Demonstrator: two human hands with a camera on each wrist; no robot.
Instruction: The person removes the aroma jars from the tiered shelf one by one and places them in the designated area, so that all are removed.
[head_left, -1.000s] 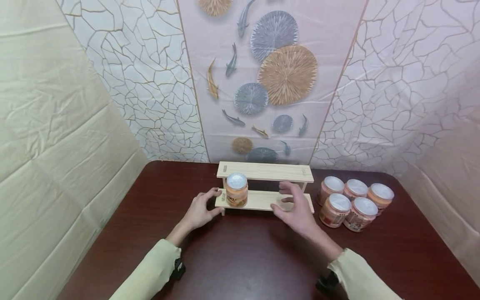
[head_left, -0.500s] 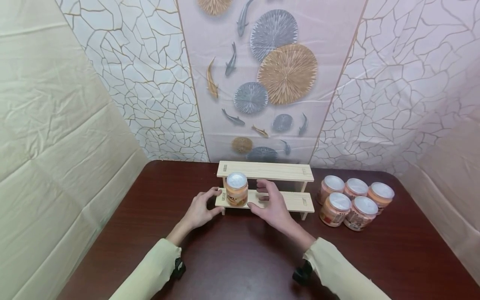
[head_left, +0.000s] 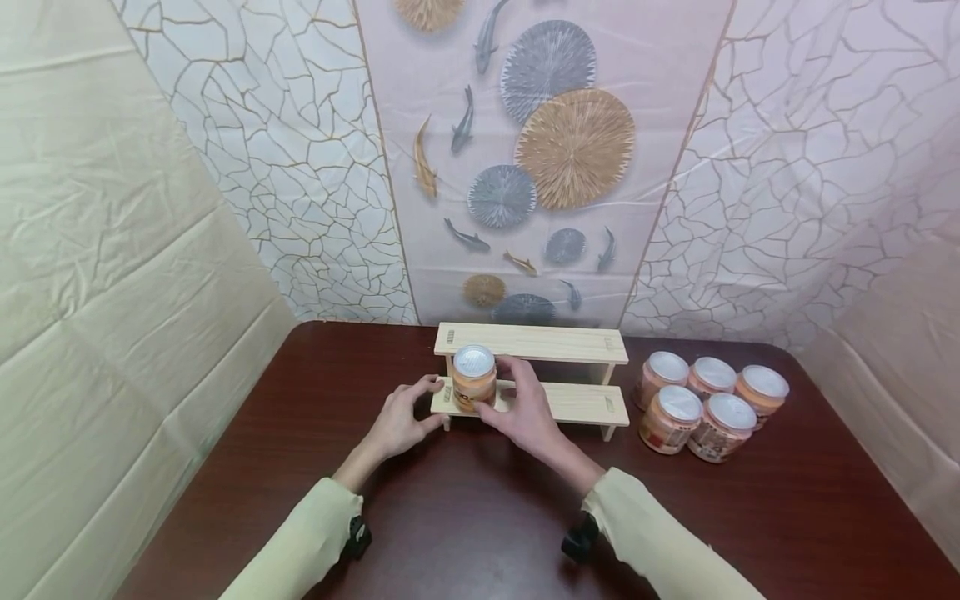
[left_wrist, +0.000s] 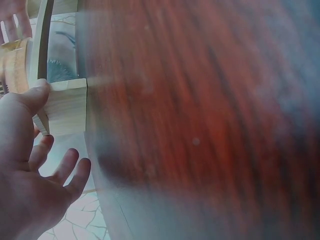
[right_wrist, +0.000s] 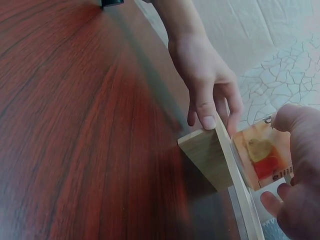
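A two-tier wooden rack (head_left: 573, 403) stands on the dark table. On the left part of its lower shelf sits a jar (head_left: 473, 388) with a silvery lid and an orange label, upright. My right hand (head_left: 528, 418) holds this jar from the right, thumb at the front and fingers reaching behind it. In the right wrist view the label (right_wrist: 261, 154) shows yellow and red fruit pictures. My left hand (head_left: 397, 423) pinches the left end of the lower shelf. The left wrist view has the thumb on the shelf edge, beside a rack leg (left_wrist: 69, 107).
Several similar jars (head_left: 681, 405) stand grouped on the table to the right of the rack. Above and behind the lower shelf runs the upper shelf (head_left: 532, 342). A patterned cloth backdrop (head_left: 330, 167) rises at the table's far edge, with beige cloth at both sides.
My right hand has moved left along the lower shelf to the jar and now holds it. The left hand has stayed at the shelf's left end.
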